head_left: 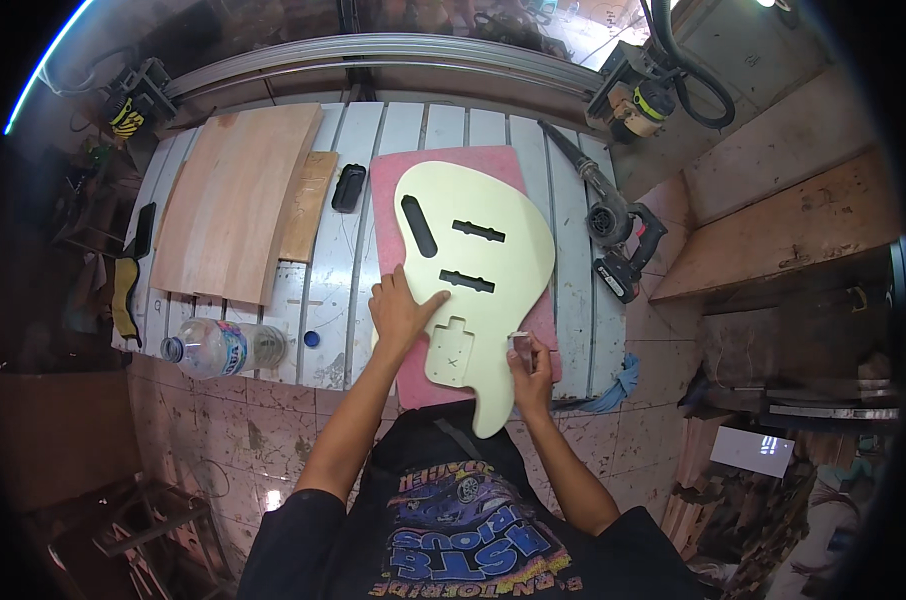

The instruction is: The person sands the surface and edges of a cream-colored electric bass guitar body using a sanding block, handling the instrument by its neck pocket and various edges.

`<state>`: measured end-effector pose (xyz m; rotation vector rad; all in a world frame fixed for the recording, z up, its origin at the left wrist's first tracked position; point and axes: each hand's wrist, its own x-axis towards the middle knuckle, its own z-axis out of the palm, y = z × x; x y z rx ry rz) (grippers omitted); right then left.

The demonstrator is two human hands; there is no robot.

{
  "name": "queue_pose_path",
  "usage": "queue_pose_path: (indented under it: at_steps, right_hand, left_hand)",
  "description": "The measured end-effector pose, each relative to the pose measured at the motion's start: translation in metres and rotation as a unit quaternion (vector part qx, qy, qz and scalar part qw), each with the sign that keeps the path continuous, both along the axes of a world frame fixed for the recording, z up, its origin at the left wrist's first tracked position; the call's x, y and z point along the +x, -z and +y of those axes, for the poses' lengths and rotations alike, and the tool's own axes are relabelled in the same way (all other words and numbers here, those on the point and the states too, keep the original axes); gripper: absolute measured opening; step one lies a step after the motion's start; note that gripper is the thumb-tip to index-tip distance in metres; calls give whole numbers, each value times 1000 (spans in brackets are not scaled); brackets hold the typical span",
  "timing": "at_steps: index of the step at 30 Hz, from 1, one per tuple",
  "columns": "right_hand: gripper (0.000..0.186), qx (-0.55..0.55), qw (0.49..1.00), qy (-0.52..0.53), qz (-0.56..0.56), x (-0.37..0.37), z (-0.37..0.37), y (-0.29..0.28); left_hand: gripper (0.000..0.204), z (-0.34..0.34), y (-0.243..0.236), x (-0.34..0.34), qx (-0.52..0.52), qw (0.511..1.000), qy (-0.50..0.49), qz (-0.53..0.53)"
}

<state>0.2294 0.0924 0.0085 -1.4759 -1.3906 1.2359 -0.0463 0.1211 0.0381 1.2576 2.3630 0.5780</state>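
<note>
**Cream guitar body (pixel 478 256) between my two hands**

White slats make up the table (pixel 573 350) in front of me. A broad wooden board (pixel 238 200) covers its far left, and a pink mat (pixel 503 162) lies across the middle. The guitar body rests flat on that mat, face up, its wide round end far from me and a horn reaching past the mat's near edge toward my dark shirt (pixel 453 540). A blower (pixel 605 220) lies to the right.

I expect the body to feel stiff and solid, with some weight but easy enough to lift with two hands. Its smooth face could slip under dry fingers, and the thin near horn and crisp slot edges look the easiest to chip. The rounded sides at the waist seem the safest hold.

My left hand (pixel 398 310) is spread over the left edge, thumb lying on the face, fingers pointing far. My right hand (pixel 535 375), just beside the right edge, pinches a small block (pixel 519 346) between thumb and fingers; I can't tell whether the block touches the edge.
</note>
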Motion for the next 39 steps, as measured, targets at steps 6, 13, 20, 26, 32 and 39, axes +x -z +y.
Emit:
queue_pose_path:
  at_steps: [6,13,20,26,32,39]
  right_hand:
    - [59,87,986,-68,-123,-33,-28,-12]
    - [58,177,948,-118,-238,-18,35,-43]
    - [62,285,848,-272,-354,-32,91,-25]
    - [58,266,890,-227,-291,-51,192,-12]
    - [39,313,824,-337,-330,-51,145,-27]
    - [55,289,824,-398,-282,-115,189,-30]
  left_hand:
    - [94,42,2,-7,3,998,-27,54]
    - [80,59,2,-4,0,995,-68,78]
    - [69,62,7,-7,7,994,-78,76]
    - [55,62,19,-8,39,994,-63,84]
    - [40,59,23,-22,70,990,-89,79]
    - [37,62,27,-30,65,995,-59,49]
